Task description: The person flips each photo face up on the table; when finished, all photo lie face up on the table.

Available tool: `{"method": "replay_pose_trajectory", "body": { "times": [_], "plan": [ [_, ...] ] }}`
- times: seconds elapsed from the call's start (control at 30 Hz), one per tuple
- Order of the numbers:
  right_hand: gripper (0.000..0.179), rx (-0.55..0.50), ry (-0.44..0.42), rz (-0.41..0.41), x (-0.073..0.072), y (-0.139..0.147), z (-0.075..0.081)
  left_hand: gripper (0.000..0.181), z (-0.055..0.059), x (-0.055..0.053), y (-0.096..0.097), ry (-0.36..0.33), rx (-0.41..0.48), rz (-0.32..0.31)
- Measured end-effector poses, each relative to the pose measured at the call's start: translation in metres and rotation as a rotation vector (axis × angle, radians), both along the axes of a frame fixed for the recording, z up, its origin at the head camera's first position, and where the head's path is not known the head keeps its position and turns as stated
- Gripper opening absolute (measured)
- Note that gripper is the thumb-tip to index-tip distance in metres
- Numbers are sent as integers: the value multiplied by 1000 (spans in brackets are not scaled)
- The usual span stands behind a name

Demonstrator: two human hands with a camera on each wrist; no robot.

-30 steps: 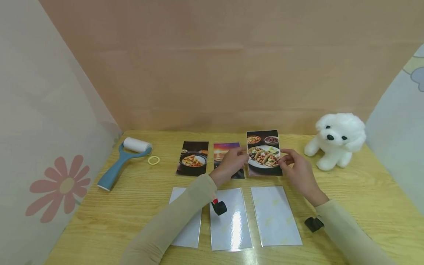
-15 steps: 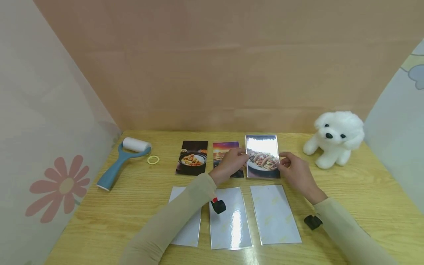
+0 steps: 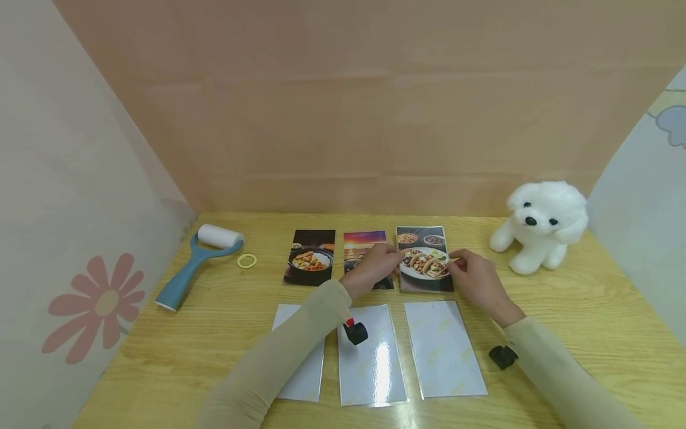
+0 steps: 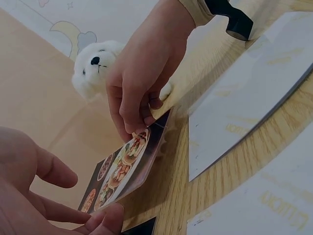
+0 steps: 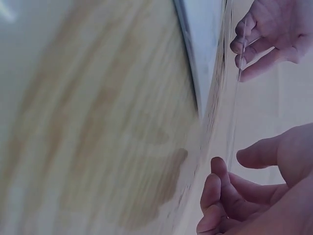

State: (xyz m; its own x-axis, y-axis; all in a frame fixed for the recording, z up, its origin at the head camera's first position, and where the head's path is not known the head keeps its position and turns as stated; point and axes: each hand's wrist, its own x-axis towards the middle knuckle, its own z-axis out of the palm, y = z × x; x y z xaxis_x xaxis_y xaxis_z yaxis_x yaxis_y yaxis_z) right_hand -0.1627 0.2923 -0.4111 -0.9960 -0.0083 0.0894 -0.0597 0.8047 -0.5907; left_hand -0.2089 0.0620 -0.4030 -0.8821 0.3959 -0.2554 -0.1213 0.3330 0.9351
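A glossy photo card of tacos [image 3: 423,262] is held low over the table, in the back row. On its left edge are the fingers of my left hand [image 3: 372,268], and my right hand [image 3: 477,283] holds the opposite edge. The left wrist view shows the card [image 4: 122,171] tilted, with fingertips of both hands at its sides. A clear, thin edge runs between the two hands in the right wrist view, near the right thumb [image 5: 261,152]. To the left lie a sunset photo [image 3: 364,238], partly covered by my left hand, and a rice dish photo [image 3: 311,259].
Three white sheets with clear rims lie in front: left [image 3: 300,381], partly under my left sleeve, middle [image 3: 370,357] and right [image 3: 445,351]. A blue-handled lint roller [image 3: 184,277] and yellow ring [image 3: 248,261] sit at left. A white plush dog [image 3: 549,208] sits at right.
The taco card has come down toward the table and tilted back, both hands moving with it. A bright glare crossed it half a second ago and has gone.
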Motion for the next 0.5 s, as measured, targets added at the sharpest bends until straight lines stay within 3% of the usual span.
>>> {"method": "replay_pose_trajectory", "body": {
  "times": [0.5],
  "plan": [
    [38, 21, -84, -2, -9, -4, 0, 33, 0, 0, 1, -25, -30, -2]
  ]
}}
